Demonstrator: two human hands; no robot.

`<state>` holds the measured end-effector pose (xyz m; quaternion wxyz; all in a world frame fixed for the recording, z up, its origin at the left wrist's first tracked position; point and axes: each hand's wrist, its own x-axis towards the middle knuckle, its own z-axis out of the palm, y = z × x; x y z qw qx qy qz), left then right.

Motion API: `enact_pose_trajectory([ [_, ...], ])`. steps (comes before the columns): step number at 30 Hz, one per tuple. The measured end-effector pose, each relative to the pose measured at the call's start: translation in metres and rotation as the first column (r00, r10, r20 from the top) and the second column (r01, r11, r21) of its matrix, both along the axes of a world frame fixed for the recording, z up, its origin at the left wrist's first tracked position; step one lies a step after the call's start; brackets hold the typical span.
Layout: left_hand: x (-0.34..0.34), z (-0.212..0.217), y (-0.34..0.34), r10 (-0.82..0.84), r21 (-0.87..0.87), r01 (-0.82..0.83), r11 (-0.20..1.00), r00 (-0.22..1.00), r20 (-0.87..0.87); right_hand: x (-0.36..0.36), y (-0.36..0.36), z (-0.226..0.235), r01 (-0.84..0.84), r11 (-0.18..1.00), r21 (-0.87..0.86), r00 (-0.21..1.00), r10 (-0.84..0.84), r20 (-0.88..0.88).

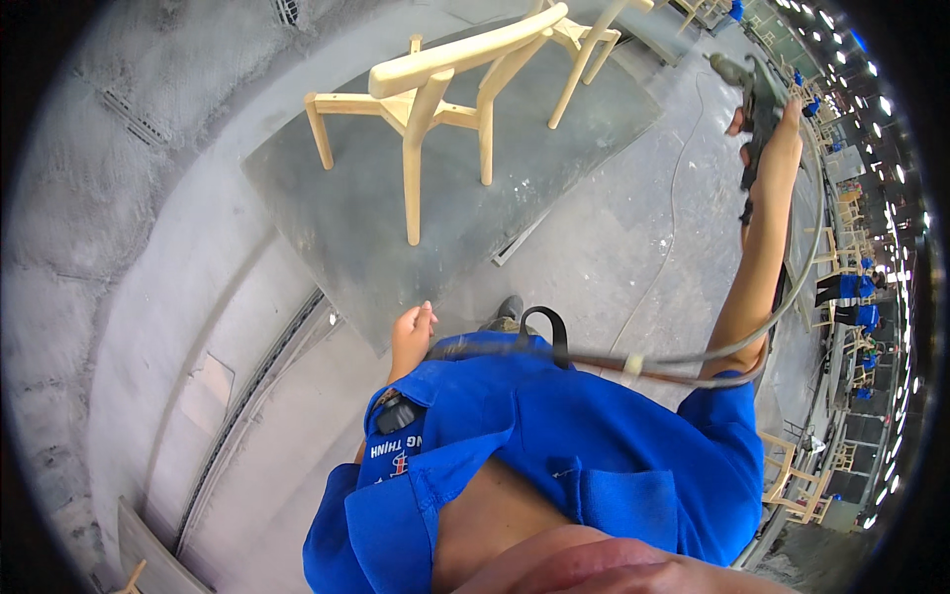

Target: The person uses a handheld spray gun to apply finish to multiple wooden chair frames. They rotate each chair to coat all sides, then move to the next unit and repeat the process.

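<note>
Clasping a blurred spray gun, right grip outstretched; left grip curled, contents unclear

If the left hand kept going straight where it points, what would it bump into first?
From the left hand, probably the nearest leg of the pale wooden chair standing on the dark board, though depth is unclear.
</note>
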<state>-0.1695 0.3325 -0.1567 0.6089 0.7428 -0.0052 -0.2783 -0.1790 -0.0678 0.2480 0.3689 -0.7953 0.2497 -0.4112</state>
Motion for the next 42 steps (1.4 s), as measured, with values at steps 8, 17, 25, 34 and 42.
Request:
enact_pose_trajectory([
  [8, 0.156, 0.088, -0.065, 0.408, -0.431, -0.177, 0.885, 0.741, 0.533, -0.089, 0.012, -0.194, -0.277, 0.957, 0.084, 0.951, 0.286, -0.121],
  [17, 0.244, 0.171, -0.103, 0.5, -0.533, -0.179, 0.827, 0.667, 0.552, -0.141, 0.084, -0.279, -0.157, 0.652, 0.742, 0.803, 0.522, -0.288],
  [25, 0.206, 0.18, -0.104, 0.437, -0.351, -0.26, 0.899, 0.562, 0.702, -0.102, 0.047, -0.261, -0.41, 0.273, 0.87, 0.62, 0.783, 0.047],
  [34, 0.123, 0.174, -0.156, 0.3, -0.278, -0.116, 0.954, 0.427, 0.853, -0.081, -0.001, -0.255, -0.424, 0.171, 0.89, 0.715, 0.666, 0.213],
  [42, 0.202, 0.188, -0.294, 0.273, -0.262, -0.084, 0.961, 0.409, 0.871, -0.067, -0.044, -0.202, -0.094, 0.933, 0.348, 0.966, 0.171, -0.195],
])
